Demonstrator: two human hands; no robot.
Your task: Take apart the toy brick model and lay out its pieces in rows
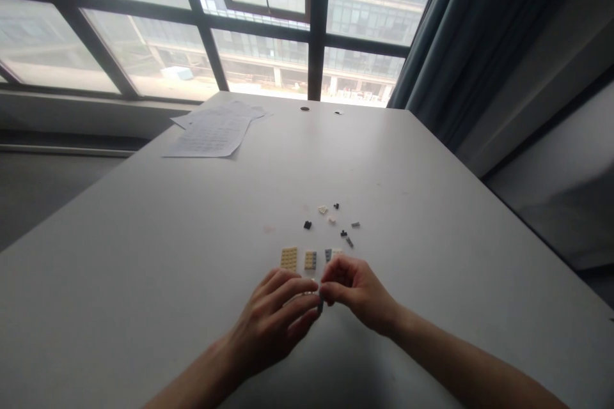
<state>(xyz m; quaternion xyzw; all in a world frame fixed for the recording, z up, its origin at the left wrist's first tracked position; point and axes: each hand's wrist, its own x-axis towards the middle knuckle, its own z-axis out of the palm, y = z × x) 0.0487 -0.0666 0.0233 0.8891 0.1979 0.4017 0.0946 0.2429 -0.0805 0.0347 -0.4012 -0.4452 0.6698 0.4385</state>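
Note:
My left hand (281, 310) and my right hand (352, 291) meet low over the white table (201, 223). Between their fingertips is a small grey toy brick piece (321, 302), partly hidden. The left fingers press on its left side, while the right thumb and forefinger pinch its upper end. Just beyond the hands lie a tan studded plate (288, 258), a tan-and-grey studded piece (311, 260) and a grey studded piece (329, 255). A whitish piece (337, 252) beside the last one is partly covered by my right hand.
Several loose bits lie farther out, among them a black piece (307, 225), a cream piece (323, 209) and a grey piece (350, 242). Printed papers (206, 135) rest at the far left. Windows stand behind the table, with a dark curtain (446, 45) on the right.

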